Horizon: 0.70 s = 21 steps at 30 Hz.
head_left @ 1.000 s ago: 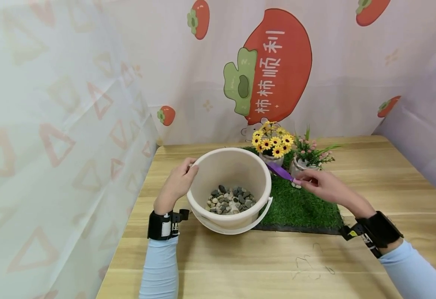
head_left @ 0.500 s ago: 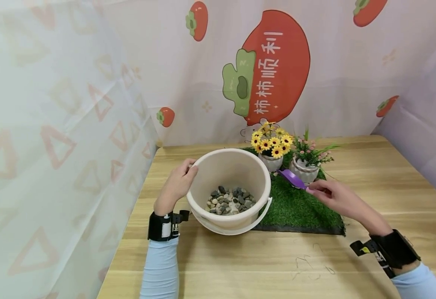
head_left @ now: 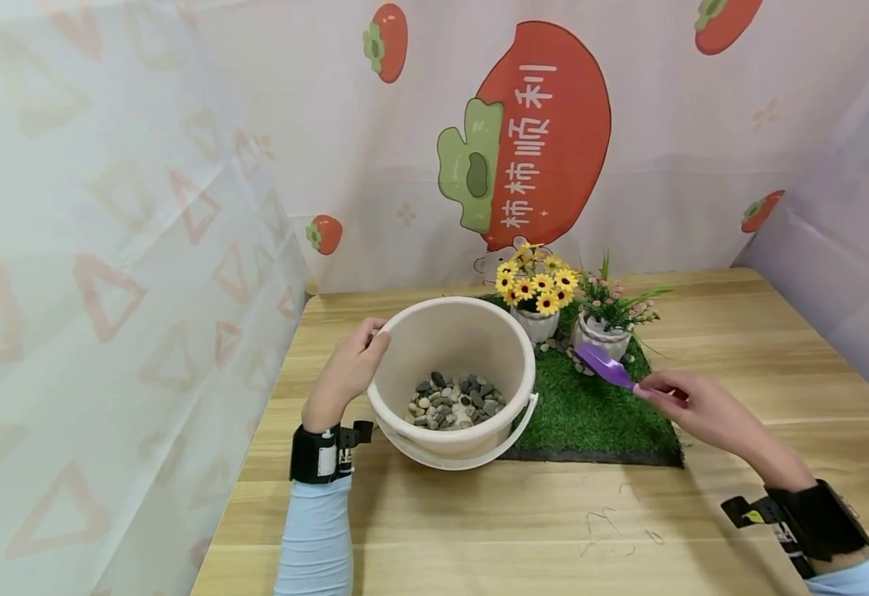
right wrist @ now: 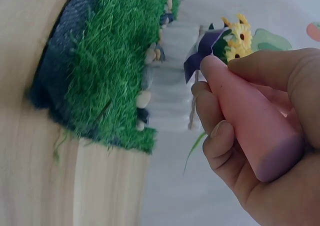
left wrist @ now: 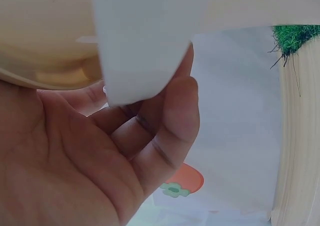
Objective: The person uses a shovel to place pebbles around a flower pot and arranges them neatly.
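A cream plastic bucket [head_left: 445,331] stands on the wooden table with grey and pale pebbles [head_left: 453,403] over its bottom. My left hand [head_left: 348,368] grips its left rim; in the left wrist view, the curled fingers [left wrist: 180,111] lie around a pale edge. A purple hand trowel [head_left: 602,364] hangs in my right hand [head_left: 710,414], its blade pointing left in front of the right-hand flowerpot [head_left: 600,337]. The trowel's pink handle [right wrist: 250,113] sits between thumb and curled fingers in the right wrist view. Any contents of the blade are too small to tell.
A green artificial turf mat [head_left: 591,422] lies right of the bucket. At its back stands a pot of yellow flowers [head_left: 535,290], beside a plant with pink blooms [head_left: 613,302]. Small stones [right wrist: 152,53] lie along the pot base. The bucket's white handle [head_left: 453,463] hangs down in front.
My right hand has carried the trowel right and nearer to me, away from the bucket rim. The left hand keeps its grip on the rim.
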Available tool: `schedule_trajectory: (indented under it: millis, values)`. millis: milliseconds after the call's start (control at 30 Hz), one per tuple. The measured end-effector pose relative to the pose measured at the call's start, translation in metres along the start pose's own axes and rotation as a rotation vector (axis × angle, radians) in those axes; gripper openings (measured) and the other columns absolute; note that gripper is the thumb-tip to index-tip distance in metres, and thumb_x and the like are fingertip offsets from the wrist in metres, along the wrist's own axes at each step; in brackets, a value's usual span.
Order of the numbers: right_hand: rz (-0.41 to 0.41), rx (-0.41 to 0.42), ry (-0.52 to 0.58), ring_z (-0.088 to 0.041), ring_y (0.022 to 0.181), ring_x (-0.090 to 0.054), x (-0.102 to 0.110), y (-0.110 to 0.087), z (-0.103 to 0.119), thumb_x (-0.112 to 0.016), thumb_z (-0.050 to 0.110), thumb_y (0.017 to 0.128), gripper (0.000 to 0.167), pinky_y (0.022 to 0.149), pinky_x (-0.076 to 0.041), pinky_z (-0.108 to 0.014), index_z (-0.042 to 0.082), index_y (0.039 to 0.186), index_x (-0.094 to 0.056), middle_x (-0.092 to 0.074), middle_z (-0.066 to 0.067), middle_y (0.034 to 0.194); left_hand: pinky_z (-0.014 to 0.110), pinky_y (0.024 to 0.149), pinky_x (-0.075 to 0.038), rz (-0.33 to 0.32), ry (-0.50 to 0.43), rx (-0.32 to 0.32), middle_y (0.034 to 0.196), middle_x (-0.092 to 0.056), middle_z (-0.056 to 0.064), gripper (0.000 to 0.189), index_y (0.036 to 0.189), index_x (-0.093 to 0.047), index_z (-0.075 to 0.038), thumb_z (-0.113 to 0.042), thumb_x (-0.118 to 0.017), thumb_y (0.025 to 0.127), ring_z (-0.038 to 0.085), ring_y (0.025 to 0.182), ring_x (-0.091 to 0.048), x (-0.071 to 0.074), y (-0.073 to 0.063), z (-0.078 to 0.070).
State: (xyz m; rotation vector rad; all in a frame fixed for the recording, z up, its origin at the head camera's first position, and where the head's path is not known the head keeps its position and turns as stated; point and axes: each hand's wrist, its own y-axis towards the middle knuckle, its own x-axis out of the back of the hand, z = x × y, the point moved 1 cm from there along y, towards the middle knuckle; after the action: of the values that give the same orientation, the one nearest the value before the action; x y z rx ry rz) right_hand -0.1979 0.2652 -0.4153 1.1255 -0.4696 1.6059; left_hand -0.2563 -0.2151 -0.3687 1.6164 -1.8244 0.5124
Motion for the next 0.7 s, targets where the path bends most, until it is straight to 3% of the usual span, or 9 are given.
schedule_trajectory:
  millis: [400,700]
  values:
    - [-0.106,-0.055,-0.005,0.009,0.074,-0.056,0.014,-0.025,-0.018,-0.067,0.012,0.093,0.010,0.060,-0.049,-0.020,0.011,0.101,-0.073,-0.072,-0.006,0.090,0.034,0.066,-0.055,0.005,-0.003,-0.006,0.092,-0.064,0.015,0.036,0.130,-0.054,-0.013,-0.035,-0.040,0.105,0.026,0.081,-0.067,0.000,0.001,-0.003]
    - [-0.177,-0.035,-0.012,0.010,0.073,-0.054,0.020,-0.030,-0.030,-0.068,0.006,0.091,0.010,0.060,-0.045,-0.015,0.007,0.099,-0.073,-0.071,-0.008,0.086,0.035,0.065,-0.056,0.009,-0.001,-0.006,0.096,-0.066,0.016,0.035,0.129,-0.054,-0.014,-0.034,-0.040,0.105,0.027,0.082,-0.069,0.000,0.001,0.000]
